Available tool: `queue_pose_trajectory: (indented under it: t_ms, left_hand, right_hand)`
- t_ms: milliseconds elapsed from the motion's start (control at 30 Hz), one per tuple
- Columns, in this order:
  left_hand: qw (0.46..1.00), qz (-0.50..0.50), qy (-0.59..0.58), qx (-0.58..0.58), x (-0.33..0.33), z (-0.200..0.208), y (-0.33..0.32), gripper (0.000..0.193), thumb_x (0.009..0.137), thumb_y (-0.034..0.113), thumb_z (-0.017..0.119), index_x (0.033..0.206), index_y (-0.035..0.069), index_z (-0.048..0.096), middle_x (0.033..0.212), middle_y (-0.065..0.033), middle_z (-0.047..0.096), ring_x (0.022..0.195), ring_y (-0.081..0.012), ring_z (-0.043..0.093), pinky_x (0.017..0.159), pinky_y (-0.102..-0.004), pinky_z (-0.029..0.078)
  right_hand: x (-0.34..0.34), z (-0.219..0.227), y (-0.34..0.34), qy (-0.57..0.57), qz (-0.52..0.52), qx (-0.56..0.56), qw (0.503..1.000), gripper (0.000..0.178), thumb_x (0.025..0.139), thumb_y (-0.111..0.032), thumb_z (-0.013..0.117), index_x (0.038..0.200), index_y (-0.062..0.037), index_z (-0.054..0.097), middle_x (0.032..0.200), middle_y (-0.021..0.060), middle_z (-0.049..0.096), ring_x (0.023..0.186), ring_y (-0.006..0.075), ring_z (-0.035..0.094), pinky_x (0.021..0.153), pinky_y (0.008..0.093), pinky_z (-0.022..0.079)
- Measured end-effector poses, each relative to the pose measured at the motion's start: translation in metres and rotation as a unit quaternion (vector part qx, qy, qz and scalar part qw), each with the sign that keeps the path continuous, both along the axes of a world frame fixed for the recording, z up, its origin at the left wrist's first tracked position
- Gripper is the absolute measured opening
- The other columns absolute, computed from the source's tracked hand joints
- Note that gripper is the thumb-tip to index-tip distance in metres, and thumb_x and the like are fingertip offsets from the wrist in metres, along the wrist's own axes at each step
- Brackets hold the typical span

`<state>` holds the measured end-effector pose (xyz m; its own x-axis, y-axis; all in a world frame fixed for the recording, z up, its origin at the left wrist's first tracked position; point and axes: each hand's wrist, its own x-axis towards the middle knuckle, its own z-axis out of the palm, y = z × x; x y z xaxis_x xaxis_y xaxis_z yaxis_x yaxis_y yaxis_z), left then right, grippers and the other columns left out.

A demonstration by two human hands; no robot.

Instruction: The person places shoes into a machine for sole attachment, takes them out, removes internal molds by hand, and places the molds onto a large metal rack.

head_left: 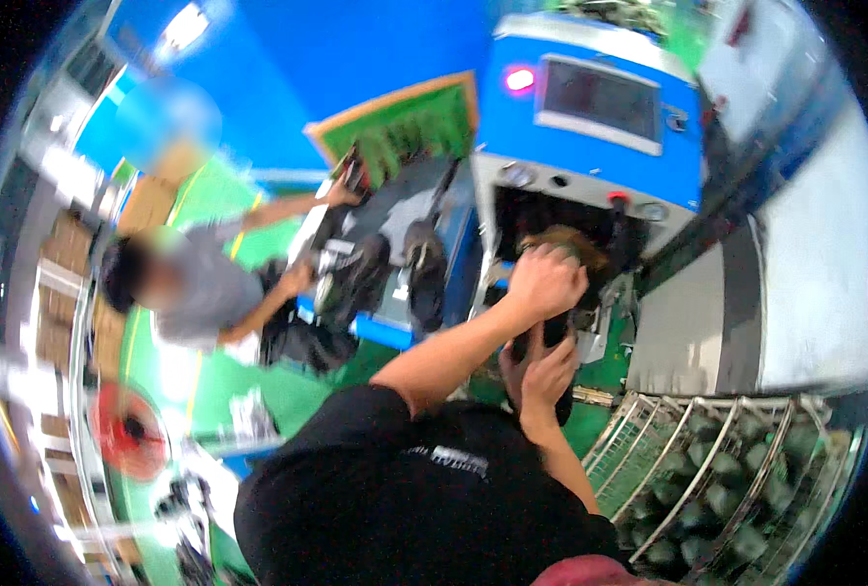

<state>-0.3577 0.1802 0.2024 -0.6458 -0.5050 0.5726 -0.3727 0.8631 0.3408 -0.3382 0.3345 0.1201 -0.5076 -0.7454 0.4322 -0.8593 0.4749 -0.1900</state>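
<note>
Both of my hands are at a dark shoe-like piece [555, 330], in front of the opening of a blue machine [590, 156]. My left hand [548, 280] is closed over its upper end, fingers bent. Lower down, my right hand [543, 374] wraps its near end from below. Blur and my hands hide much of the piece. Just beyond my left hand a brown rounded part [576, 244] shows at the machine's dark opening.
A screen [600, 103], a lit red lamp [519, 78] and gauges mark the machine's front. At lower right stands a wire rack [639, 459] of greyish-green rounded pieces. On the left a seated co-worker [205, 283] handles dark items beside a bench with dark shoes [424, 273]. A red fan [129, 430] stands further left.
</note>
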Motion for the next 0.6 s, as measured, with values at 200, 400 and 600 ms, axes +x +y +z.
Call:
queue_pose_trajectory:
  t_ms: [200, 400, 600]
  left_hand:
    - [0.996, 0.076, 0.03, 0.034, 0.016, 0.0, 0.021, 0.026, 0.085, 0.025, 0.063, 0.068, 0.006, 0.066, 0.075, -0.0123, 0.065, 0.074, -0.0328, 0.064, 0.066, -0.0459, 0.053]
    - [0.967, 0.024, 0.023, 0.251, 0.08, 0.0, 0.077, 0.038, 0.094, 0.039, 0.059, 0.095, 0.004, 0.071, 0.097, -0.0174, 0.07, 0.092, -0.0378, 0.067, 0.076, -0.0427, 0.056]
    - [0.571, 0.03, 0.087, 0.816, 0.126, -0.043, 0.106, 0.082, 0.095, 0.074, 0.037, 0.149, 0.013, 0.043, 0.144, -0.0226, 0.05, 0.122, -0.0382, 0.058, 0.091, -0.0525, 0.052]
  right_hand:
    - [-0.009, 0.022, 0.021, 0.035, 0.061, -0.028, 0.997, 0.072, 0.08, -0.039, 0.072, 0.147, -0.0227, 0.051, 0.129, 0.0255, 0.044, 0.109, 0.0473, 0.054, 0.089, 0.0507, 0.051]
    - [-0.022, 0.005, 0.089, 0.073, 0.13, -0.072, 0.986, 0.049, 0.089, -0.044, 0.071, 0.134, -0.0263, 0.064, 0.131, 0.0231, 0.053, 0.113, 0.0406, 0.057, 0.09, 0.0475, 0.052]
    - [-0.043, -0.001, 0.156, 0.002, 0.24, -0.064, 0.969, 0.069, 0.073, -0.035, 0.084, 0.137, -0.0235, 0.06, 0.137, 0.0311, 0.045, 0.118, 0.0492, 0.048, 0.098, 0.0555, 0.043]
